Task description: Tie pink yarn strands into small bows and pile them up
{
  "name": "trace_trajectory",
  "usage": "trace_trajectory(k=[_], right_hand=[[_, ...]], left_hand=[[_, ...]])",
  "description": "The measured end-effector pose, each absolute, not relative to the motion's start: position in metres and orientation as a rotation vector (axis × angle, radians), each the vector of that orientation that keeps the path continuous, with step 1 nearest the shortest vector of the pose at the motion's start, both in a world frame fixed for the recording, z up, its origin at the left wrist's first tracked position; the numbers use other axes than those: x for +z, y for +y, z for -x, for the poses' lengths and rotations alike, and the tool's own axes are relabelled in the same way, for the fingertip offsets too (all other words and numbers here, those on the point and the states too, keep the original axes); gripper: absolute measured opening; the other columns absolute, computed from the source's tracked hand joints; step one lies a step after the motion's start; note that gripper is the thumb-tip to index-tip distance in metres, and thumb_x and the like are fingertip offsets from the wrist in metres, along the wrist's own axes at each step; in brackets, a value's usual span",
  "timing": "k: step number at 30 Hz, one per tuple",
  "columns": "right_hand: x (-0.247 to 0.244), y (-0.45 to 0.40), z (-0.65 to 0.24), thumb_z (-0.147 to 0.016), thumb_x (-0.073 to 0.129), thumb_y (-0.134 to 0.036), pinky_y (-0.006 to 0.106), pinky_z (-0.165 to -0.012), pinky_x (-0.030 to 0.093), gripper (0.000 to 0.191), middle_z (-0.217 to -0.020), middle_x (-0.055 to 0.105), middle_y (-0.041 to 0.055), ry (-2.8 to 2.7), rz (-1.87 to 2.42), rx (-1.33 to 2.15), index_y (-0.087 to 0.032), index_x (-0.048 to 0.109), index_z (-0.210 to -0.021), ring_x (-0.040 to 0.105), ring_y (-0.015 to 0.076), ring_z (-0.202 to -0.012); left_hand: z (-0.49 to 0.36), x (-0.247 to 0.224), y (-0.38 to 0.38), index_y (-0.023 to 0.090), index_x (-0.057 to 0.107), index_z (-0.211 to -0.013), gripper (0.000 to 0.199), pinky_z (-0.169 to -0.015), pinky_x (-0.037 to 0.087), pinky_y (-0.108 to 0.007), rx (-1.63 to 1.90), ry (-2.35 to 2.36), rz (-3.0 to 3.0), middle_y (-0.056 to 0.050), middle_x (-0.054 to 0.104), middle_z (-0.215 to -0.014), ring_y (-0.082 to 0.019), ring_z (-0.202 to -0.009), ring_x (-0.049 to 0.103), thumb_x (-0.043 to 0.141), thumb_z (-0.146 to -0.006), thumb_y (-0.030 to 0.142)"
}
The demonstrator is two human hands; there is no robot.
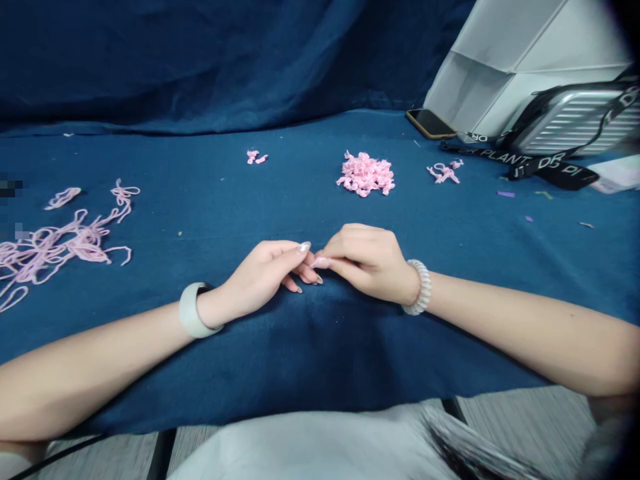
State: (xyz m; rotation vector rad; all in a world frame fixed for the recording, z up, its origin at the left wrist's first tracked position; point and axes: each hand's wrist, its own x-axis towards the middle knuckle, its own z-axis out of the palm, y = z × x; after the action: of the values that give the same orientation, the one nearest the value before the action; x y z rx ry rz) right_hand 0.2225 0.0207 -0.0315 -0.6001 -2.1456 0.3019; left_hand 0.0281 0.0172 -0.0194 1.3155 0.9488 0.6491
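Observation:
My left hand (pixel 270 273) and my right hand (pixel 370 263) meet at the fingertips, low over the blue cloth near its front edge. Thumb and fingers are pinched together on each hand. Whatever lies between the tips, if anything, is too small or hidden to make out. Beyond my right hand sits a heap of small pink knotted yarn pieces (pixel 367 175). Two or so tiny pink bits (pixel 256 157) lie behind my left hand. Off to the left spreads a loose tangle of pale pink yarn (pixel 85 243), with a small yarn bundle (pixel 64 198) above it.
A few paler yarn knots (pixel 444 172) lie right of the heap. At the back right are a phone (pixel 431 124), a white box (pixel 530 60), a ribbed silver case (pixel 570 120) and a black lettered strap (pixel 545 163). Small scraps (pixel 506 195) dot the blue cloth (pixel 200 180).

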Motion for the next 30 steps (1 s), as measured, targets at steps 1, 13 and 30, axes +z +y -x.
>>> trace_trajectory(k=[1, 13, 30], right_hand=[[-0.0324, 0.0208, -0.2227, -0.086, 0.056, -0.018, 0.025, -0.069, 0.048, 0.011, -0.074, 0.070, 0.0035, -2.168, 0.534, 0.210, -0.016, 0.066, -0.082, 0.062, 0.0112, -0.068], [-0.0320, 0.0206, -0.2245, -0.084, 0.058, -0.013, 0.027, -0.068, 0.050, 0.005, -0.075, 0.068, 0.0051, -2.119, 0.461, 0.105, -0.016, 0.062, -0.085, 0.062, 0.0123, -0.069], [-0.0296, 0.0238, -0.2260, -0.076, 0.062, -0.015, 0.020, -0.056, 0.043, 0.022, -0.078, 0.058, 0.0019, -1.645, 0.758, 1.421, -0.012, 0.055, -0.097, 0.054, 0.0072, -0.064]], left_hand=[[-0.0276, -0.0190, 0.0173, 0.013, 0.067, -0.076, 0.033, -0.053, 0.049, -0.018, 0.628, 0.933, -1.335, -0.005, 0.069, -0.068, -0.012, -0.063, 0.063, 0.056, -0.083, 0.043], [-0.0231, -0.0204, 0.0191, 0.014, 0.066, -0.081, 0.015, -0.054, 0.050, -0.016, 0.604, 0.875, -1.345, -0.002, 0.069, -0.070, -0.010, -0.063, 0.062, 0.065, -0.079, 0.029], [-0.0239, -0.0257, 0.0185, 0.014, 0.065, -0.078, 0.012, -0.049, 0.053, -0.016, 0.750, 0.914, -1.386, 0.000, 0.067, -0.067, -0.009, -0.059, 0.061, 0.065, -0.079, 0.026]])
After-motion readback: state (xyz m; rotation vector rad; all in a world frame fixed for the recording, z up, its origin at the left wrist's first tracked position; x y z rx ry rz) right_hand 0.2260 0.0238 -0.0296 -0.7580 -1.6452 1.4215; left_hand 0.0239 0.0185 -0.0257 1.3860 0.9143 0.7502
